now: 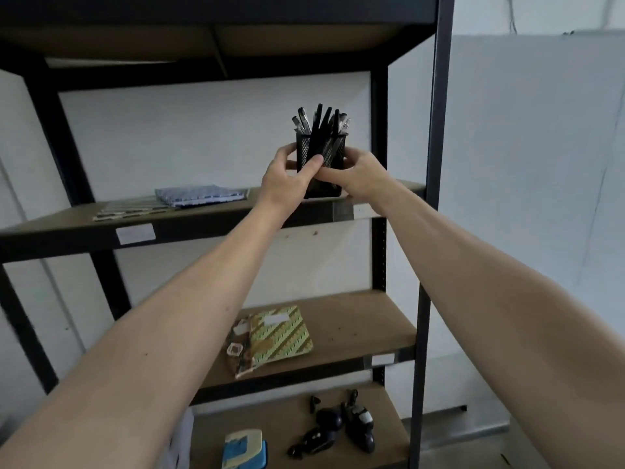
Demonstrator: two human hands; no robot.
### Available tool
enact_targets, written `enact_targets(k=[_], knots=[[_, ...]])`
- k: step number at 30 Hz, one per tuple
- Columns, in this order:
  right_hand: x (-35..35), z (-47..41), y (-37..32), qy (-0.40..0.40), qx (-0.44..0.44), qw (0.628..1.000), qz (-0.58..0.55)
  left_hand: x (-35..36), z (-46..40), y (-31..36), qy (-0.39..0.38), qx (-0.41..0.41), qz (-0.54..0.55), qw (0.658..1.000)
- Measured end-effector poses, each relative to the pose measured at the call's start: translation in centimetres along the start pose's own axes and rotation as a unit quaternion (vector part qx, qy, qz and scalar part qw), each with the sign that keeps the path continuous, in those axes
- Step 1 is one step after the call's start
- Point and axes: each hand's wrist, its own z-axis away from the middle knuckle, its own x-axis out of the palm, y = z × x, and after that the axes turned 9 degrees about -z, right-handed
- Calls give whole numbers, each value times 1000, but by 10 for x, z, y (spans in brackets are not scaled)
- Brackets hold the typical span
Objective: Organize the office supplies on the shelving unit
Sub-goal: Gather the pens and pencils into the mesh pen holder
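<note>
Both arms stretched up toward a black metal shelving unit [439, 164] with brown board shelves, set against a plain white wall [524, 147]. Left hand [287, 177] curled round the left side of a black mesh pen holder [321, 150], thumb pressed on its front face; right hand [358, 174] wrapped round its right side, fingers partly hidden behind the mesh. Holder upright and packed with dark pens [319, 120] fanning out of the top, placed at the front right of the upper shelf [67, 225], at about one o'clock from frame centre; impossible to tell whether its base touches the board or sits just above it. On the same shelf, toward ten o'clock, a blue patterned notebook [199, 194] lying on top of a striped one [135, 208], with a white label [135, 233] stuck on the dark front rail beneath. One shelf down [365, 323], near six o'clock, a green-and-yellow patterned notebook [280, 333] overlapping a brownish one [240, 353]. On the lowest visible shelf [277, 428], a cluster of small black items [338, 428], too blurred to name, and a blue-and-cream object [243, 448] at the bottom edge. Underside of a further shelf [203, 42] overhead at twelve o'clock. Grey floor strip [473, 434] at five o'clock, beside the right upright.
</note>
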Motion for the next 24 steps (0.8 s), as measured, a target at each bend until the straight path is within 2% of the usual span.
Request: enact_targets(k=[3,8,15,24], knots=[[-10,-38,-1,-3,4,999,35,8,-43,0,-34,-29,-14,999],[-28,-116,23,-29,21,997,67,32,-116,-16,-62,-62,-99,991],[-43,-201,74,-43,56,990,124,66,-185,-38,-57,-104,-224,967],[-62,-230,102,-43,148,974,168,104,-213,-46,-125,-96,-209,965]])
